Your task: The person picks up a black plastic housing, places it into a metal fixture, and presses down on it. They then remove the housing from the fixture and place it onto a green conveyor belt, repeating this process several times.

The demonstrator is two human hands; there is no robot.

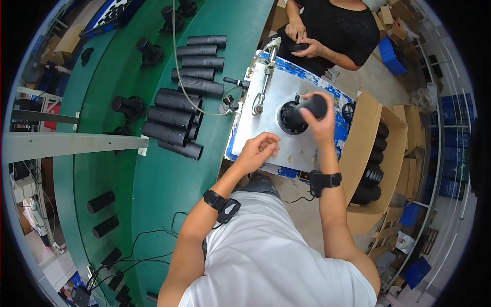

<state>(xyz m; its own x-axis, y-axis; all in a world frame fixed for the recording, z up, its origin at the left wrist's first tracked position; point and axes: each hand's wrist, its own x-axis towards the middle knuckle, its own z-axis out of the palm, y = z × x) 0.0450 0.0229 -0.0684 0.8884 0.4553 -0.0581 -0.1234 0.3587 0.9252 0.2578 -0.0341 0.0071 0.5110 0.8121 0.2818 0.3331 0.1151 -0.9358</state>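
My right hand (325, 123) is wrapped round the upper end of a black cylinder (313, 106). Below that cylinder, a round black base (293, 122) sits on the metal plate (250, 134). Whether the cylinder is joined to the base cannot be told from here. Nearer to me, my left hand (257, 152) hovers over the plate's front left part, with its fingers curled in loosely and nothing visible in them. A metal air cylinder with a rod (267, 77) slants over the plate, to the left of the black base.
Several black ribbed tubes (171, 116) lie on the green workbench (163, 189) at left, with flanged black parts (148, 50) beyond. A cardboard box (358, 148) of black tubes stands at right. Across the plate, a co-worker's hands (303, 41) hold a dark round part.
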